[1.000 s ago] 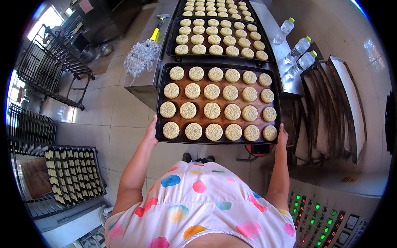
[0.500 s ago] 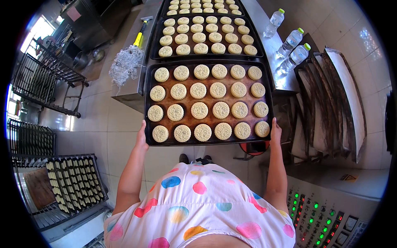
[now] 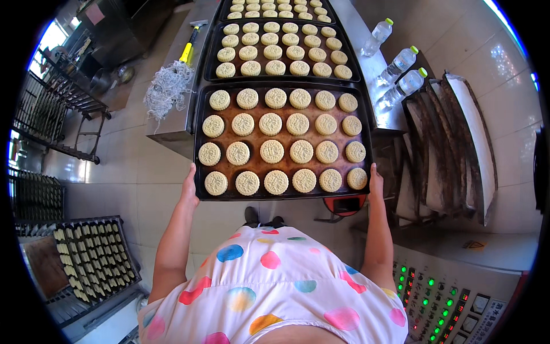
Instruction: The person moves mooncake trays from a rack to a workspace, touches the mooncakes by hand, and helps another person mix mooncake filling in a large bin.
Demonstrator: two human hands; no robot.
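Observation:
A dark baking tray (image 3: 252, 140) stretches between my two hands, carrying rows of round, pale cakes (image 3: 270, 124) with stamped tops. My left hand (image 3: 189, 184) grips its near left corner, and my right hand (image 3: 376, 182) grips its near right corner. The fingers are partly hidden under the tray. Its far edge meets a second tray (image 3: 321, 78) of similar cakes on the metal table (image 3: 177, 117). Another tray of cakes (image 3: 277, 7) lies beyond that. The near part of the held tray juts past the table's end, above the floor.
Three clear bottles (image 3: 399, 62) with green caps stand on the right. A string mop head (image 3: 169, 89) and a yellow-handled tool (image 3: 189, 49) lie at left. Stacked trays (image 3: 452, 143) lean at right, by a control panel (image 3: 441, 298). Racks (image 3: 94, 255) stand left; a red stool (image 3: 345, 205) sits below.
The whole scene has shifted slightly left in the view. Both hands still grip the tray, which stays close against the second tray.

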